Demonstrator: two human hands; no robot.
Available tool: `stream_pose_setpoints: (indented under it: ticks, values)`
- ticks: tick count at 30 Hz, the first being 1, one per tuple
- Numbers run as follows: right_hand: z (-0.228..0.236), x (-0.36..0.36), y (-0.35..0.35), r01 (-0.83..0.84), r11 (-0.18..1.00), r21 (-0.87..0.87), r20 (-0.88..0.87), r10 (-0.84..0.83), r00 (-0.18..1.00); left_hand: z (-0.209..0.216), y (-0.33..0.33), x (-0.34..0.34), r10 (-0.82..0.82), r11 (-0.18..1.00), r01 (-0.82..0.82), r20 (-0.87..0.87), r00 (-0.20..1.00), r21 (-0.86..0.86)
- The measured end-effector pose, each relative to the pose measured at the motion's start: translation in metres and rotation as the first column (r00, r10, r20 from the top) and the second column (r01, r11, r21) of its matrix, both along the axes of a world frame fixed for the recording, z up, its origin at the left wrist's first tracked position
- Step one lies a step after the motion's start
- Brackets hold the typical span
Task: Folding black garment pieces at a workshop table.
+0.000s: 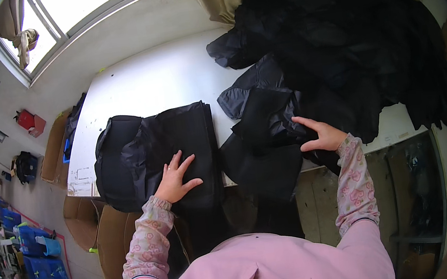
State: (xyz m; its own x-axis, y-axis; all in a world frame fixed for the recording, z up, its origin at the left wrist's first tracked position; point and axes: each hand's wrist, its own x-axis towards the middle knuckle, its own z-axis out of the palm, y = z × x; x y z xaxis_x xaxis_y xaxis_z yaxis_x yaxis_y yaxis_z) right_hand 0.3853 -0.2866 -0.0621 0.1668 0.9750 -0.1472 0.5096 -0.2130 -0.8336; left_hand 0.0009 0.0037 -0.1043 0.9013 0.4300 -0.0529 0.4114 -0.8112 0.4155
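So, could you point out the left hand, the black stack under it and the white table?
Left hand (171, 182): head view, back of the hand.
Black stack (151, 148): head view, middle of its top.
White table (153, 78): head view, bare tabletop.

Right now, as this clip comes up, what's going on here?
A person is handling black material, apparently cloth, at a white table. The left hand lies spread on a stack. The right hand, thumb and forefinger apart, is at a loose piece beside it; a firm grip can't be made out. A big black heap covers much of the table's right side.
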Motion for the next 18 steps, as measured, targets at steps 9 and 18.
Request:
stream_pose_setpoints:
  ticks: [9, 18]
  values:
    - [-0.06, 0.065, 0.084, 0.591, 0.807, 0.006, 0.587, -0.481, 0.651, 0.058, -0.06, 0.068, -0.201, 0.952, 0.288, 0.494, 0.846, -0.104]
    - [0.101, -0.061, 0.059, -0.084, 0.776, 0.626, 0.661, -0.47, 0.585, 0.087, -0.075, 0.144, 0.377, 0.105, 0.199, 0.224, 0.899, -0.974]
